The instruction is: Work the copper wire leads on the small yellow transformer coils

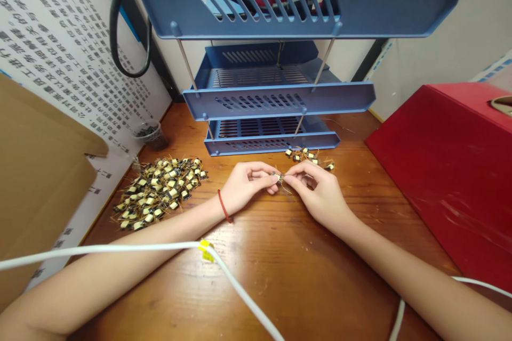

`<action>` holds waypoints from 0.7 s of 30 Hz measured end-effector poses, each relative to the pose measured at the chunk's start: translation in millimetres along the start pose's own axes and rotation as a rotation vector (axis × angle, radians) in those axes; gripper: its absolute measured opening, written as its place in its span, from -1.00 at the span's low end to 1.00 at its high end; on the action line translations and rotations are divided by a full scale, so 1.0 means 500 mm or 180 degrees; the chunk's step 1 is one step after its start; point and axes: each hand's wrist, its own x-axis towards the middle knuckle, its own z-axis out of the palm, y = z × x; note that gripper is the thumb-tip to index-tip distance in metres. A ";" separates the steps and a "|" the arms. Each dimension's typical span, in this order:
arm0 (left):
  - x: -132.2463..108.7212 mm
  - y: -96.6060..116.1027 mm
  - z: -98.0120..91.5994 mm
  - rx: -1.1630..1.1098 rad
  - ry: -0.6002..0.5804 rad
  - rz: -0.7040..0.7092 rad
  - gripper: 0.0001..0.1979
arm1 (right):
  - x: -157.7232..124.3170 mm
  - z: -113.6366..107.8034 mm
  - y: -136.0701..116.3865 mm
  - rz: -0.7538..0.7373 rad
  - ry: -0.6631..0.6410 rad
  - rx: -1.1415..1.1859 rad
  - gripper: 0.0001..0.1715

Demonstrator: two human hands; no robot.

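Between my two hands is a small transformer (277, 177), with a yellow-wrapped body, dark ends and thin copper wire leads. My left hand (248, 185), with a red cord at the wrist, pinches its body between thumb and fingers. From the other side, my right hand (316, 187) has thumb and forefinger closed at the transformer's right end, where a wire seems to be; the exact grip is too small to make out. A large pile of like transformers (160, 192) lies left of my left hand. Several more transformers (308, 156) lie just beyond my right hand.
A blue tiered tray rack (276, 144) stands at the back, its top tier overhanging. Behind the pile is a clear plastic cup (154, 137) with dark small parts. A red box (436, 170) stands at right, cardboard (44, 181) at left. A white cable (236, 282) crosses the foreground.
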 end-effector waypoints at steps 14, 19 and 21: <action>-0.003 0.006 0.007 0.0237 0.0192 -0.0073 -0.86 | -0.003 -0.007 -0.018 -0.0840 0.0161 -0.0598 -0.85; -0.003 0.003 0.005 0.0297 0.0134 -0.0081 -0.84 | -0.001 -0.007 -0.020 -0.1092 0.0112 -0.0595 -0.85; -0.003 0.000 0.005 0.0378 0.0055 -0.0028 -0.84 | -0.002 -0.007 -0.023 -0.1236 0.0034 -0.0601 -0.84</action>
